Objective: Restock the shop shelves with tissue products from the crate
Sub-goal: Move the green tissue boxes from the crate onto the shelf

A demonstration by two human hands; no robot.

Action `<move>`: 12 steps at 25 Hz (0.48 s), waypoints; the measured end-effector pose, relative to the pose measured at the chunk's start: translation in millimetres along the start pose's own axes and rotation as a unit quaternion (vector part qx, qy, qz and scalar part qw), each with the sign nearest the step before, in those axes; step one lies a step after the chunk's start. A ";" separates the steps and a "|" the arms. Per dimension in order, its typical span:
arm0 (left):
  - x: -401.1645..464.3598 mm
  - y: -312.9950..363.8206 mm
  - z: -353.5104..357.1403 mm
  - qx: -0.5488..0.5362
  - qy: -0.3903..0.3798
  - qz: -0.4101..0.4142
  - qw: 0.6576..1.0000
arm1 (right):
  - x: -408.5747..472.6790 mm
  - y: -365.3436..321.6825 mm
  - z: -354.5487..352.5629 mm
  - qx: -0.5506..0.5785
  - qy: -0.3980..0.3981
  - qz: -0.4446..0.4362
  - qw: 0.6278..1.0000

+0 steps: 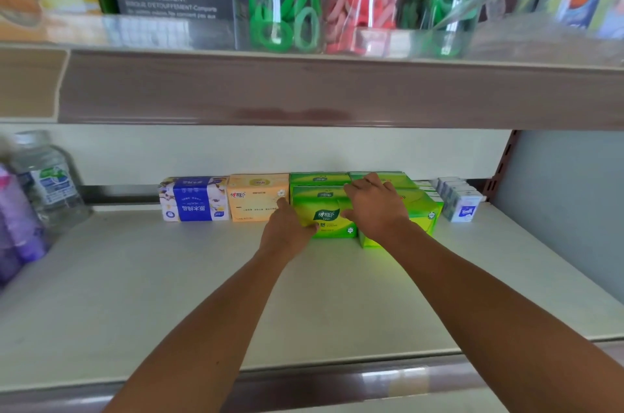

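Hands on the green packs at the back of the shelf (202, 294): left hand (287, 230) curled round the left front corner of the front green pack (324, 213), thumb on its face; right hand (374, 210) laid flat, fingers (364, 184) spread and fairly straight, over the top of the neighbouring green pack (422, 210). Judged step: squaring the green packs into the row. Best done by pushing both packs back together until flush with the rear green packs (317, 177), keeping the left edge just touching the orange pack (258, 198) without shunting it into the blue pack (194, 198). Worth pressing lightly, since soft tissue wrap dents easily. Worth minding the small white packs (461, 198) close on the right, easily knocked askew. Crate not in view.
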State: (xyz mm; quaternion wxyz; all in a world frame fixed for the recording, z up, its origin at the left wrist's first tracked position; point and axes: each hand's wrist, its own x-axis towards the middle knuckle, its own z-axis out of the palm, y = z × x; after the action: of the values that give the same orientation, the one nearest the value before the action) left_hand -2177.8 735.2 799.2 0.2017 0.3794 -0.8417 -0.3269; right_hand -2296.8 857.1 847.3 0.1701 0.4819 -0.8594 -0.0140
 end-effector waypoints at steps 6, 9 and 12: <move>-39.3 36.6 -16.3 -0.018 0.133 0.141 0.981 | -50.1 18.1 -23.7 0.126 0.107 0.033 0.986; -71.8 68.7 -1.2 -0.056 0.103 0.197 0.973 | -94.6 38.2 -34.6 0.180 0.153 0.063 0.970; -109.2 103.2 25.3 -0.092 0.069 0.240 0.964 | -147.4 62.8 -42.8 0.201 0.174 0.106 0.958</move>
State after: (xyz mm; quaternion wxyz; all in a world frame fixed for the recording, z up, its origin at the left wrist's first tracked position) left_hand -2176.1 880.9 844.0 0.3655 0.1677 -0.8585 -0.3183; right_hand -2264.9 1019.5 858.4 0.2165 0.4075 -0.8478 0.2613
